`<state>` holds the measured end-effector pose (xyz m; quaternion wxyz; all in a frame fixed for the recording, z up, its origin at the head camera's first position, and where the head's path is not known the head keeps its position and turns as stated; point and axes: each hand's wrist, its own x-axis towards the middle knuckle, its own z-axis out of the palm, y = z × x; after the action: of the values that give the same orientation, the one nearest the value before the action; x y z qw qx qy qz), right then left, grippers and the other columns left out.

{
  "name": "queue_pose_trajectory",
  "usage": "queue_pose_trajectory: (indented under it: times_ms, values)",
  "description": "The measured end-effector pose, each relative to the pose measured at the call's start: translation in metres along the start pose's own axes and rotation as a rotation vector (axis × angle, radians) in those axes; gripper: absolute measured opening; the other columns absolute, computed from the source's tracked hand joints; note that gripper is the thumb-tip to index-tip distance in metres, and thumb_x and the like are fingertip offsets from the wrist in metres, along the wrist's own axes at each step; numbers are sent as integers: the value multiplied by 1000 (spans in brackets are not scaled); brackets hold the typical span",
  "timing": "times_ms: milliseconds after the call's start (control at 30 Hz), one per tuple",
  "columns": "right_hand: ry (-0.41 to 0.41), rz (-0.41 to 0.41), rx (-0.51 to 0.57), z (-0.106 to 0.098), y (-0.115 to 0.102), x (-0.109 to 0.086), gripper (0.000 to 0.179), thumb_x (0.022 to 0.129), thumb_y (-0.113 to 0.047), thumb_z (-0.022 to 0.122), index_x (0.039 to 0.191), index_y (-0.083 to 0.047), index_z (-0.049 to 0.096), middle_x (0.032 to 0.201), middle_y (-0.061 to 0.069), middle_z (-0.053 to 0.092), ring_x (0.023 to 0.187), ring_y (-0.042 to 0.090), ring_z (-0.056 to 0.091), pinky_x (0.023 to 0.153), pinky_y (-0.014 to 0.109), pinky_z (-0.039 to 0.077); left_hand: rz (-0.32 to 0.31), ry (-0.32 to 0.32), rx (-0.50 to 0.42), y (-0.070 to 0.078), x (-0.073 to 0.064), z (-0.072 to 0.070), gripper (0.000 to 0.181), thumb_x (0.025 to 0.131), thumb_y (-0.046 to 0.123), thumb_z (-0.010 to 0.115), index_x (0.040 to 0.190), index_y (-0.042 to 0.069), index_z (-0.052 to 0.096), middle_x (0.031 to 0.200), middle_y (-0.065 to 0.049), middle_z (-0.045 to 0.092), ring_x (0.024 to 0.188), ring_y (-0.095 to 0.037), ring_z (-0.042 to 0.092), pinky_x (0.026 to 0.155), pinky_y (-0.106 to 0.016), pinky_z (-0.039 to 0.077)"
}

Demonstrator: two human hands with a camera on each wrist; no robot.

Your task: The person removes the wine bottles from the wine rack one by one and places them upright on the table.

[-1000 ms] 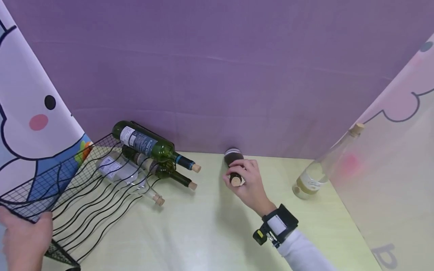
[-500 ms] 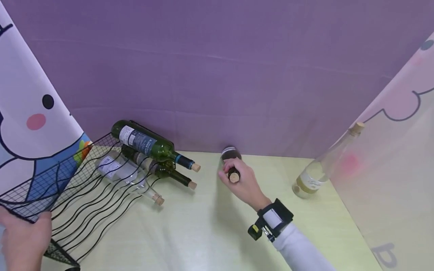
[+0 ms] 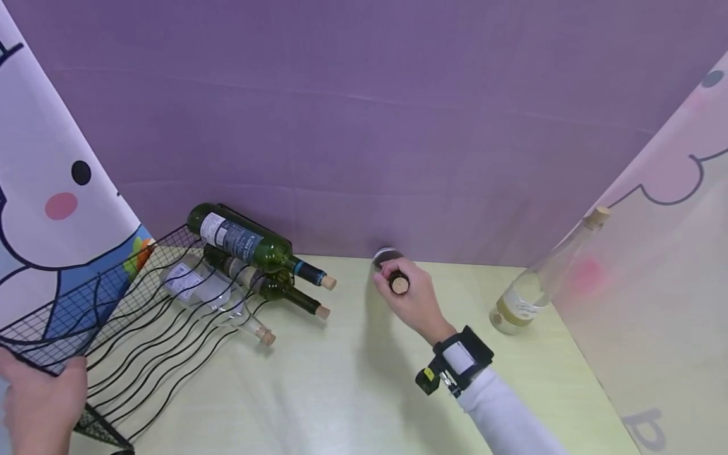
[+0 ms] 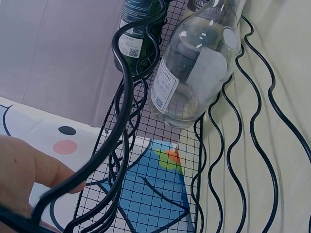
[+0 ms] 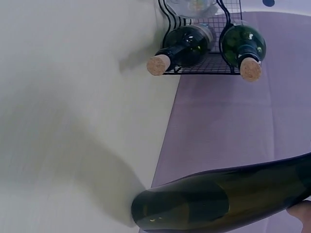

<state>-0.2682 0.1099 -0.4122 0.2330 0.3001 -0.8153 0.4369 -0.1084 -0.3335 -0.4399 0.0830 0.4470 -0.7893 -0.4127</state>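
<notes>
A black wire wine rack (image 3: 105, 424) stands on the left, with several wavy bars along it. My left hand (image 3: 45, 398) holds its near left corner, the thumb on the frame; the left wrist view shows part of the hand (image 4: 24, 170) beside a wavy bar. Near the back wall my right hand (image 3: 418, 303) grips a dark corked wine bottle (image 5: 184, 204) by its neck. Its cork (image 3: 400, 285) points up toward the head camera. The bottle's base is down at the table by the wall; whether it touches is unclear.
Two green corked bottles, an upper one (image 3: 233, 240) and a lower one (image 3: 284, 292), lie in the rack's far end beside a clear bottle (image 3: 196, 281). Another clear corked bottle (image 3: 520, 309) stands at the right. A purple backdrop (image 3: 364, 126) rises behind the pale table (image 3: 318, 392).
My right hand has shifted slightly toward the back wall, and its fingers have wrapped further round the bottle's neck. The cork has moved a little away from me. My left hand stays on the rack.
</notes>
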Motion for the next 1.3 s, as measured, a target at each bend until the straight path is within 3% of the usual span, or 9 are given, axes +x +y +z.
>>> queue_pose_trajectory:
  times_ms: [300, 533, 967, 1300]
  values:
    - [13, 64, 26, -8, -6, 7, 7, 86, -2, 70, 84, -1, 64, 81, 11, 68, 79, 18, 64, 74, 24, 53, -9, -7, -7, 1, -2, 0, 86, 96, 30, 36, 153, 18, -27, 156, -42, 8, 140, -62, 18, 115, -65, 21]
    - [28, 50, 19, -11, -5, 11, 6, 86, -3, 69, 82, -2, 64, 79, 10, 69, 77, 14, 62, 72, 22, 52, -9, -12, -1, -2, 3, 1, 87, 96, 31, 37, 153, 19, -28, 155, -43, 8, 139, -62, 18, 115, -66, 21]
    - [83, 68, 24, -16, -7, 22, 11, 87, -5, 69, 79, 1, 63, 82, 15, 71, 79, 21, 67, 72, 20, 52, -34, -10, 13, -4, 8, 3, 87, 96, 30, 37, 153, 19, -29, 157, -40, 7, 141, -60, 17, 116, -65, 21]
    - [90, 175, 67, -22, -7, 30, 11, 89, -7, 67, 83, 1, 63, 84, 16, 70, 71, 11, 59, 62, 18, 47, -22, 3, 12, -4, 8, 3, 89, 96, 29, 39, 153, 18, -28, 157, -39, 8, 140, -60, 20, 116, -65, 21]
